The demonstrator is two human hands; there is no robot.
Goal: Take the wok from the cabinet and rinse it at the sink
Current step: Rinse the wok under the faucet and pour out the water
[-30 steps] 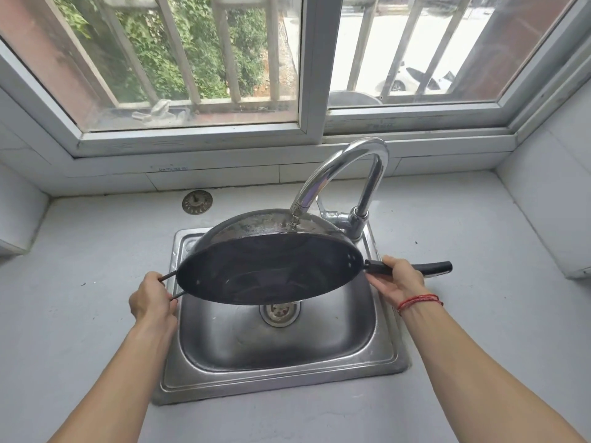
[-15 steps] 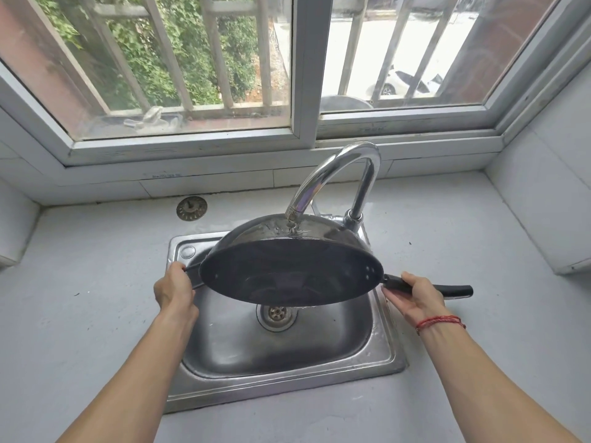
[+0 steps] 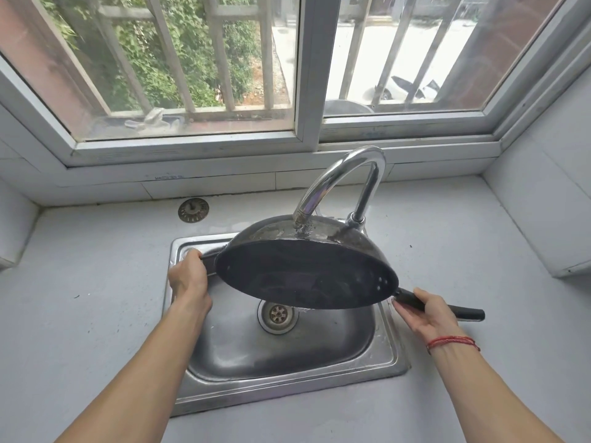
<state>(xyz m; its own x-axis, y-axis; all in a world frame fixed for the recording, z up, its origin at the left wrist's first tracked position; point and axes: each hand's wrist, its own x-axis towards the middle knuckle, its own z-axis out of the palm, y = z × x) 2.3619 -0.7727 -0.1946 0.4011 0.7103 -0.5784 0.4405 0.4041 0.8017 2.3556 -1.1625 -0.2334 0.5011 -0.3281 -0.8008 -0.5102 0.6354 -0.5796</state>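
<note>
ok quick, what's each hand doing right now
Left hand: closed on the small side handle of the dark round metal wok.
Right hand: closed on the wok's long black handle.

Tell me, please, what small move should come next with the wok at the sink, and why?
Probably roll the wok slowly under the faucet. Both the left hand and right hand hold it tilted over the sink, and water lands on only one spot of its outside.

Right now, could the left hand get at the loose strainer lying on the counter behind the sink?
Probably yes, but not freely. The strainer lies in the open with bare counter around it, nothing in the way. But the left hand has its grip on the wok, so it would have to let go first.
</note>
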